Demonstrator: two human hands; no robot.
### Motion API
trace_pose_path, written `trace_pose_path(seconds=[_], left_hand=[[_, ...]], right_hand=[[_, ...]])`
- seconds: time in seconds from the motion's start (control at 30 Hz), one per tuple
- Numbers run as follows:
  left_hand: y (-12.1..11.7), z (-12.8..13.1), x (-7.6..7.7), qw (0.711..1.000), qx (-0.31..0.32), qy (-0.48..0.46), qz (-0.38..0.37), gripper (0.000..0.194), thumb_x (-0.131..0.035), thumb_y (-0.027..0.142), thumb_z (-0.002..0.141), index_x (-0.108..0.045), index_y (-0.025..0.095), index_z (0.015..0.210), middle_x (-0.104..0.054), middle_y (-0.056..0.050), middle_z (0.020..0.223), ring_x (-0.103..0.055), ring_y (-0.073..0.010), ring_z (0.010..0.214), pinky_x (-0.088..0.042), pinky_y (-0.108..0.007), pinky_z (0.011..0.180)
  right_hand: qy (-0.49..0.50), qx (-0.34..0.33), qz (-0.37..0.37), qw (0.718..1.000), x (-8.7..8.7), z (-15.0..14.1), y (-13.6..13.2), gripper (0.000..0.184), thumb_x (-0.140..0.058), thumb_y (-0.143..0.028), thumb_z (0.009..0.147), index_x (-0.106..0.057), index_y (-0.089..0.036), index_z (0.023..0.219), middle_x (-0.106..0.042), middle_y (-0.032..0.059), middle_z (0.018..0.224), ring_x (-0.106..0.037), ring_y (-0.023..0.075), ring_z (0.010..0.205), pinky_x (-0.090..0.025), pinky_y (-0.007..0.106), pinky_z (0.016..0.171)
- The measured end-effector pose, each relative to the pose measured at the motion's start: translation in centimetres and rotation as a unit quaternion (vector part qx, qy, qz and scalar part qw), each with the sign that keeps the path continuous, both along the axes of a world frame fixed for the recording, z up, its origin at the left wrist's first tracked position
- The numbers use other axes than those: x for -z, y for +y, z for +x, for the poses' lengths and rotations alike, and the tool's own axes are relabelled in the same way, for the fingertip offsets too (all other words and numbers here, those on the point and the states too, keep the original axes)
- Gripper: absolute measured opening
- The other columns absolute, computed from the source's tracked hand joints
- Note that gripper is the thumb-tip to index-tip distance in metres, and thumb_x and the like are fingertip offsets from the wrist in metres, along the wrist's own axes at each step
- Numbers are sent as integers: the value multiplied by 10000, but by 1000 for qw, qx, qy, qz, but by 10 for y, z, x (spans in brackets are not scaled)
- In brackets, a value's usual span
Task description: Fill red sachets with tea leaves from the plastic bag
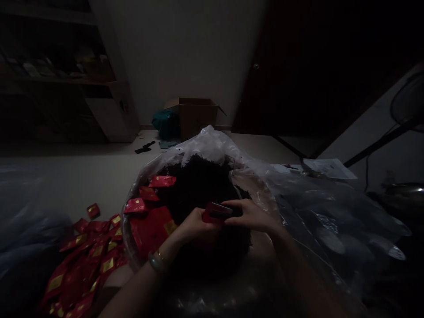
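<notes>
Above a heap of dark, loose, leaf-like material [198, 185], my left hand [195, 223] grips a small red packet [209, 215]. A pale, shiny edge shows along the packet's top, with a dark gap under it. My right hand [248, 216] is closed at the packet's right end, thumb and fingers pinching its edge. The heap sits in a round container lined with a clear plastic bag [212, 141]. Several red packets [162, 181] lie on the left side of the heap, beside a larger red bag [150, 229]. Dim light hides what is inside the held packet.
Many red packets with gold patches [96, 251] are piled at the lower left. A cardboard box [198, 117] and a teal bag [166, 123] stand by the wall. Clear plastic bags [331, 225] spread at the right, near a white sheet [329, 168].
</notes>
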State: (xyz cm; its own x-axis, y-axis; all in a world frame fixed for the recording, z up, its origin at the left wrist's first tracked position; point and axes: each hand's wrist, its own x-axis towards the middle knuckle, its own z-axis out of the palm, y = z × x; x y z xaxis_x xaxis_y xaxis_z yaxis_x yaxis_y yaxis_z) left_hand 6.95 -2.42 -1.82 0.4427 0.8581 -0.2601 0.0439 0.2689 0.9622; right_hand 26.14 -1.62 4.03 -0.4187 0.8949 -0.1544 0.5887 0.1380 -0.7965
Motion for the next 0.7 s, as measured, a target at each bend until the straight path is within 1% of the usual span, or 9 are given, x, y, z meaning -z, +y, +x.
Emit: trace_pose_path(seconds=[0.1, 0.2, 0.27, 0.43, 0.57, 0.7], left_hand=[[1, -1, 2, 1000, 19, -5, 3, 254, -750, 267, 563, -676, 93, 732, -588, 17, 599, -479, -94, 544, -378, -218, 550], [3, -1, 6, 1000, 22, -8, 18, 269, -749, 241, 558, -688, 95, 775, -620, 12, 638, -504, -106, 577, -388, -218, 564], [4, -1, 8, 999, 15, -3, 29, 268, -746, 226, 556, -691, 96, 784, -624, 14, 639, -511, -109, 581, -386, -216, 563], [5, -2, 8, 999, 19, -2, 39, 262, -743, 210, 567, -694, 105, 803, -640, 12, 666, -526, -118, 609, -398, -216, 577], [6, -2, 9, 999, 17, -6, 44, 264, -744, 213, 562, -698, 112, 802, -635, 19, 669, -527, -118, 622, -396, -214, 582], [5, -1, 8, 999, 11, -11, 32, 297, -767, 226, 546, -699, 102, 806, -638, 12, 668, -528, -118, 616, -401, -217, 582]], right_hand=[[9, -2, 1, 1000, 2, -2, 0, 437, -724, -307, 692, -697, -208, 1117, -728, 36, 1075, -663, 278, 991, -504, 357, 875], [2, 28, 8, 1000, 8, -7, 0, 380, -694, -280, 709, -717, -194, 1079, -732, 47, 1067, -670, 284, 979, -508, 363, 868], [0, 41, 16, 999, 12, -9, 0, 374, -677, -279, 721, -717, -177, 1079, -732, 61, 1067, -672, 292, 978, -513, 370, 858], [10, 31, 48, 998, 17, -10, 1, 387, -673, -279, 723, -709, -171, 1093, -723, 69, 1091, -662, 288, 1012, -508, 367, 885], [10, 34, 47, 998, 18, -10, 1, 373, -668, -279, 730, -712, -184, 1088, -729, 59, 1072, -672, 290, 992, -524, 370, 857], [18, 36, 49, 998, 21, -9, 1, 368, -664, -282, 737, -712, -194, 1091, -726, 50, 1082, -669, 292, 1005, -518, 378, 877]])
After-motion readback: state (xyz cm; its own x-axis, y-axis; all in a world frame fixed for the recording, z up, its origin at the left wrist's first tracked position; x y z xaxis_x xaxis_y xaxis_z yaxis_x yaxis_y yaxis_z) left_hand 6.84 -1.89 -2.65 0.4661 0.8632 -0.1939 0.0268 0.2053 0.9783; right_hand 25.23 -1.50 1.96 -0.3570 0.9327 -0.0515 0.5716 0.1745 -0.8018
